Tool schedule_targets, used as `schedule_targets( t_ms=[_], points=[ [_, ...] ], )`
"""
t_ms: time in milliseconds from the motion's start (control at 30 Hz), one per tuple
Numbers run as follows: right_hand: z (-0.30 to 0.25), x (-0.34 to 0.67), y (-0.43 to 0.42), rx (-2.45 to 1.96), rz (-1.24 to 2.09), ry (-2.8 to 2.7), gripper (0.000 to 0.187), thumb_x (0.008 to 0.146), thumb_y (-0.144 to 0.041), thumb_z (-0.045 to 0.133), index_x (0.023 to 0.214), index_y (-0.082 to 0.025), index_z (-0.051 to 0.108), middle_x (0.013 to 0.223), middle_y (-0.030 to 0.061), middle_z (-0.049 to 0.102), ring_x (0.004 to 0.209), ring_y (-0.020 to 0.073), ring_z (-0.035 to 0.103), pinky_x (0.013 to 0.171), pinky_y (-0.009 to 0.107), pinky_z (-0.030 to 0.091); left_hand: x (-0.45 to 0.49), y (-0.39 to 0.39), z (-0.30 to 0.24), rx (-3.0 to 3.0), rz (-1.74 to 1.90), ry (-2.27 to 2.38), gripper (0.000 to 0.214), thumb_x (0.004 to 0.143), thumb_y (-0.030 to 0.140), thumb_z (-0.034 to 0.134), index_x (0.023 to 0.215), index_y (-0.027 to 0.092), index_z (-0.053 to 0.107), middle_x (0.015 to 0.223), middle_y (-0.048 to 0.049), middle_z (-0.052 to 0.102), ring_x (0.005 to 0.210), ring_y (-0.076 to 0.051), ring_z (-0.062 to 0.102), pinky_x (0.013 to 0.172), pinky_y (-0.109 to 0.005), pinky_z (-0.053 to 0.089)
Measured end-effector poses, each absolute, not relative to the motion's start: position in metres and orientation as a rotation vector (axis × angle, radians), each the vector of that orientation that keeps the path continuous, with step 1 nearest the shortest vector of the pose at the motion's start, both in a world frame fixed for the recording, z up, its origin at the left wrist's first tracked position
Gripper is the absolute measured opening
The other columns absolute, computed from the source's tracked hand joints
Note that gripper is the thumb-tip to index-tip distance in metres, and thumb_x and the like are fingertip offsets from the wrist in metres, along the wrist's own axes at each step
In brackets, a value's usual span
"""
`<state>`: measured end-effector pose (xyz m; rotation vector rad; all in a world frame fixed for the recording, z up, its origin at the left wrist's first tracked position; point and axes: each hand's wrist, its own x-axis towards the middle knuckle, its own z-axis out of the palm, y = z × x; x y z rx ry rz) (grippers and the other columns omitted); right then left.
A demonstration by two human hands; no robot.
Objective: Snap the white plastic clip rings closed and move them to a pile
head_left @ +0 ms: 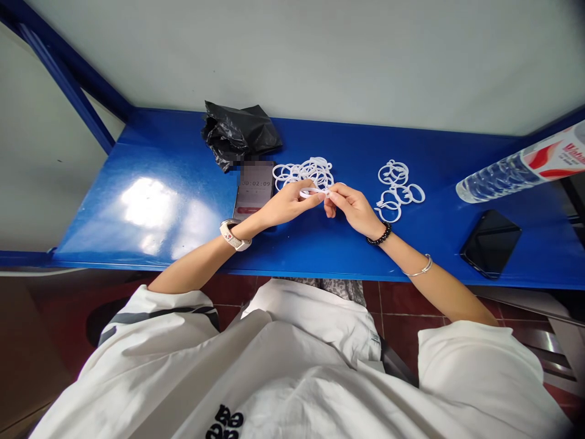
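A white plastic ring [307, 192] is pinched between my two hands, just in front of a pile of similar rings. My left hand [289, 202] is closed on its left part. At the ring's right end, the fingertips of my right hand [351, 206] press together on it; the small detail there is hidden by the fingers. Behind my hands lies the heap of white rings [315, 166], tangled together. Several more white rings [393, 173] lie to the right of my right hand, some with small clips showing.
A phone with a running timer [254, 189] lies left of the heap, near a crumpled black plastic bag [244, 131]. On the right are a water bottle [516, 164] and a dark phone [491, 244]. All rest on a blue table [183, 244] against a pale wall.
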<state>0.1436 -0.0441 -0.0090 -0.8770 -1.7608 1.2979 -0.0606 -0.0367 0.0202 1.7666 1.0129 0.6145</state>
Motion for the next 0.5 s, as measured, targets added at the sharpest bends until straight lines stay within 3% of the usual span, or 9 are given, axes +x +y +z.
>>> schedule_targets(
  t_ms=[500],
  points=[
    [-0.0063,0.1427,-0.0454,-0.858,1.311,-1.759,0.047,0.098,-0.065,0.054,0.080,-0.022,0.059,0.066,-0.0020,0.062,0.060,0.0128,0.059,0.063,0.027,0.053,-0.0604,-0.0362,0.0207,1.825,0.629,1.015,0.038,0.090,0.052,0.050,0.074,0.018,0.050,0.064,0.0027,0.042,0.058,-0.010,0.034,0.054,-0.025,0.028]
  ],
)
